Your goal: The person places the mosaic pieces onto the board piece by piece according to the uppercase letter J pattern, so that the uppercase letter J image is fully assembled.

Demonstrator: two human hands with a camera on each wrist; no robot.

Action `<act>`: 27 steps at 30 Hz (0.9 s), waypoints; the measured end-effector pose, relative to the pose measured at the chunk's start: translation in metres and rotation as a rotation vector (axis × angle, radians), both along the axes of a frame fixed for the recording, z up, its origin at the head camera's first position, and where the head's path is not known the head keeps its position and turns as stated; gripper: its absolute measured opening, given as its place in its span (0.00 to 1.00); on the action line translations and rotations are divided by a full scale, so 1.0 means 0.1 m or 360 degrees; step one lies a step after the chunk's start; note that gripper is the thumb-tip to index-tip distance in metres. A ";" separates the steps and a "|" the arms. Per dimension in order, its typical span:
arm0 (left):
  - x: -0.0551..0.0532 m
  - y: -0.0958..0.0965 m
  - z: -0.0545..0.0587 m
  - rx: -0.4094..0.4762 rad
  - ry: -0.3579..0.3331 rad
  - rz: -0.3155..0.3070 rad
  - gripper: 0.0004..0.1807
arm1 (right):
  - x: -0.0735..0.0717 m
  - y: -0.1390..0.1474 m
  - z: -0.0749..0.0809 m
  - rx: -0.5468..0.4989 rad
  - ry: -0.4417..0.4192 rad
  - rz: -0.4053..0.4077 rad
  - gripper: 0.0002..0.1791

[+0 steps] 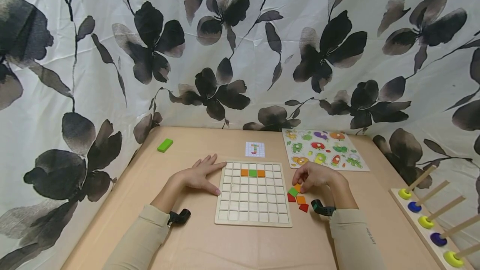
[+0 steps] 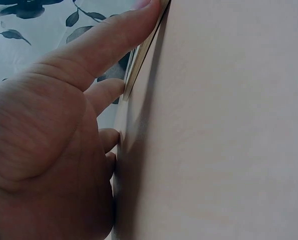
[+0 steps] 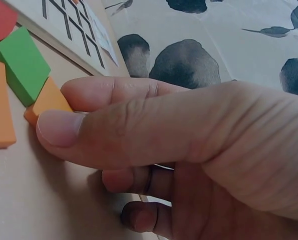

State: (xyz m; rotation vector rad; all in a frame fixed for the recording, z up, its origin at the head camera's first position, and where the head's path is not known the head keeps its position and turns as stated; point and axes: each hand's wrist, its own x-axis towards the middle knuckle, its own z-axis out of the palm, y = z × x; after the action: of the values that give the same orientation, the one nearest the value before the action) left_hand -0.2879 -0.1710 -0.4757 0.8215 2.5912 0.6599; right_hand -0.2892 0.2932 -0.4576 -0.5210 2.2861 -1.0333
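Floral cloth [image 1: 270,66] hangs behind the counter [image 1: 210,247] I watch remotely, where the grid board [image 1: 253,198] lies with three tiles [image 1: 253,173] in its second row from the top. I see the left hand [image 1: 198,175] spread, thumb against the board's left edge; the right hand [image 1: 316,175] pinches an orange tile [image 3: 49,97] just beside a green tile [image 3: 23,66], right of the board.

A play corner at a table [image 1: 210,245] is suggested by the toys, though whether it is set in a home cannot be told. A flowered cloth [image 1: 262,74] is hung behind the grid [image 1: 253,204]; a puzzle [image 1: 325,150] is laid beyond its far right corner, a peg rack [image 1: 414,220] to its right.
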 end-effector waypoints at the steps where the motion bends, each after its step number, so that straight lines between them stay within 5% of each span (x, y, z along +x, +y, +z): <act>1: 0.00 0.00 0.00 -0.0002 0.0001 0.0000 0.59 | 0.00 0.00 0.00 0.0005 0.0002 -0.0007 0.11; 27: -0.02 0.00 -0.02 -0.0004 -0.0004 -0.0001 0.59 | 0.04 -0.08 0.06 0.0089 0.0117 -0.0056 0.11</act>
State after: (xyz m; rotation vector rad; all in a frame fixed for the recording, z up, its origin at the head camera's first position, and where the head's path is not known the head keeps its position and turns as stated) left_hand -0.2903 -0.1712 -0.4777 0.8201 2.5892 0.6570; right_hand -0.2856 0.2851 -0.4520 -0.5053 2.3895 -0.9784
